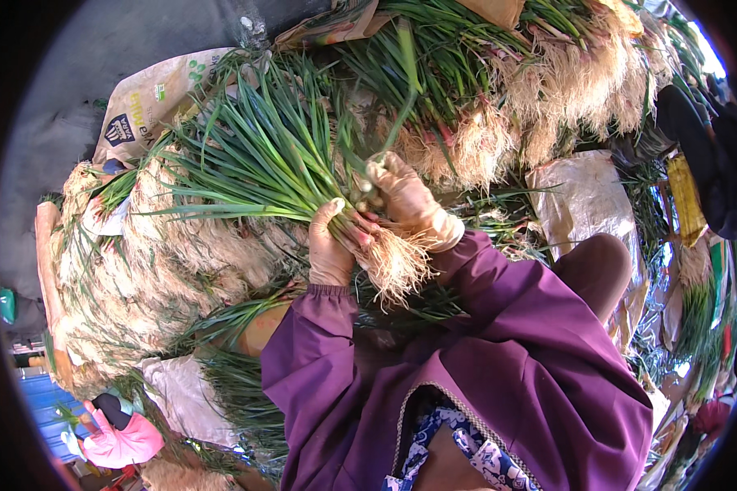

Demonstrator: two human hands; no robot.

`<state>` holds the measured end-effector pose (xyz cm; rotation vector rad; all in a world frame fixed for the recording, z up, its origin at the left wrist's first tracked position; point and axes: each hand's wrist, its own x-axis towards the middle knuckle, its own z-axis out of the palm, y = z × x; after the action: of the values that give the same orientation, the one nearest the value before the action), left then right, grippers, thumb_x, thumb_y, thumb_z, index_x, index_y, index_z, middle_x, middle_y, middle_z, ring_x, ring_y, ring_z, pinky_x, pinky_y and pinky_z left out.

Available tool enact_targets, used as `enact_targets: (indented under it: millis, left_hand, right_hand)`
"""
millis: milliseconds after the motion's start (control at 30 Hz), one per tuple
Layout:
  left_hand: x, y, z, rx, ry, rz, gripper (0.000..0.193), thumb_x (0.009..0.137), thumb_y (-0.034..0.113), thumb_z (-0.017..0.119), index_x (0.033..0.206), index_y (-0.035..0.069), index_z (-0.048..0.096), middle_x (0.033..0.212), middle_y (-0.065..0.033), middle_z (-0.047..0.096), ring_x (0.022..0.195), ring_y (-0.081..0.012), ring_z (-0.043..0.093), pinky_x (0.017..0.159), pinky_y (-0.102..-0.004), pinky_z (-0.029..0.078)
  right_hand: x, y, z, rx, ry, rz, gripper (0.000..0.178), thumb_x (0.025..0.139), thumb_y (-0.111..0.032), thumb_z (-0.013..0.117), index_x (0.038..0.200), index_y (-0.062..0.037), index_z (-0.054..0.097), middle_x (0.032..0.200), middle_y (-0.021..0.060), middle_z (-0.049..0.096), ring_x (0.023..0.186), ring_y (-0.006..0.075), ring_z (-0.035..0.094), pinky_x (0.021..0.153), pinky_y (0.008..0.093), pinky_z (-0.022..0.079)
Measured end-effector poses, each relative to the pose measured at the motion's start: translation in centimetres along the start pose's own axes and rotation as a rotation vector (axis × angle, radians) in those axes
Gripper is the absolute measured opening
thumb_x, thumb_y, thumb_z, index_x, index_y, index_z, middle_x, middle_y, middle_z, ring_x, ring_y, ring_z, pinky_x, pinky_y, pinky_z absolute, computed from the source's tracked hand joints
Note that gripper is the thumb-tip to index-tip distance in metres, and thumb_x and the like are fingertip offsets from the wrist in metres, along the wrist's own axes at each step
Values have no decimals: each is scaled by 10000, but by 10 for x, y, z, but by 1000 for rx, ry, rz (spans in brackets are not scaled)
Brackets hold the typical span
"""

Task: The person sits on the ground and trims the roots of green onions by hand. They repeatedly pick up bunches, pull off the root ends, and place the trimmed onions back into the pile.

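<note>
Heaps of green onions (131,270) lie stacked to the left of the fingers and a second heap (549,90) beyond and to the right of them, roots outward, resting on paper sacks (577,200); no surface shows beneath. Between the hands sits one bundle (278,164), its leaves fanning up and away to the left, its white roots (397,262) hanging just below the fingers. The left hand (329,245), gloved, is wrapped around the bundle's neck with fingers pressed together round the stalks. The right hand (408,200), also gloved, lies against the same neck from the far side, its fingers pinching a small item at the stalks; whether that is a band or a stalk tip cannot be told. Risks, as judged: the grip sits close to the roots, so the long leaves are unsupported and may bend or snap under their own weight; stalks at the bundle's edge could slide out if the left fingers slacken; damp gloves may slip on smooth stalks; loose roots and soil may drop onto the purple sleeve (499,327) beneath the fingers.
</note>
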<state>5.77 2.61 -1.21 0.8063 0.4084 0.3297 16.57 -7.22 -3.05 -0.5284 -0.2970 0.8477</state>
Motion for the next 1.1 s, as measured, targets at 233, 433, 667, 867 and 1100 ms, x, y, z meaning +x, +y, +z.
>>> enact_targets:
  millis: [233, 433, 667, 867, 1100]
  left_hand:
    - [-13, 40, 0, -159, -124, 111, 423, 845, 253, 579, 1145, -34, 502, 922, -111, 585, 795, -202, 537, 759, -342, 470]
    - [4, 36, -11, -143, -123, 81, 485, 867, 206, 576, 1231, -99, 480, 858, -102, 613, 758, -217, 597, 751, -354, 509]
    - [19, 17, -30, -86, -39, -72, 404, 856, 272, 602, 1052, -80, 574, 745, -154, 635, 707, -277, 636, 688, -377, 538]
    - [17, 17, -30, -263, -53, -251, 448, 860, 313, 546, 1021, -105, 567, 703, -197, 626, 700, -319, 631, 693, -405, 526]
    - [19, -15, -21, -230, 73, -188, 393, 848, 285, 568, 909, -104, 559, 651, -239, 616, 585, -376, 633, 615, -442, 557]
  right_hand:
    - [-32, -52, -30, -1302, -44, 652, 287, 936, -350, 581, 914, -64, 567, 793, 63, 595, 699, 158, 572, 637, 273, 443]
    - [53, -52, -45, -2017, 274, -30, 253, 894, -226, 604, 999, 3, 627, 881, 178, 690, 796, 325, 677, 708, 414, 555]
    - [105, -72, -25, -2323, 160, 466, 222, 820, -134, 666, 996, 0, 685, 979, 187, 689, 875, 304, 686, 767, 379, 555]
    - [36, -74, -20, -2064, 120, 287, 313, 866, -227, 611, 1098, -18, 595, 934, 195, 667, 841, 313, 657, 747, 392, 529]
    - [-36, -43, -7, -1682, -130, -66, 354, 873, -395, 594, 981, -61, 641, 815, 195, 658, 788, 377, 643, 662, 438, 509]
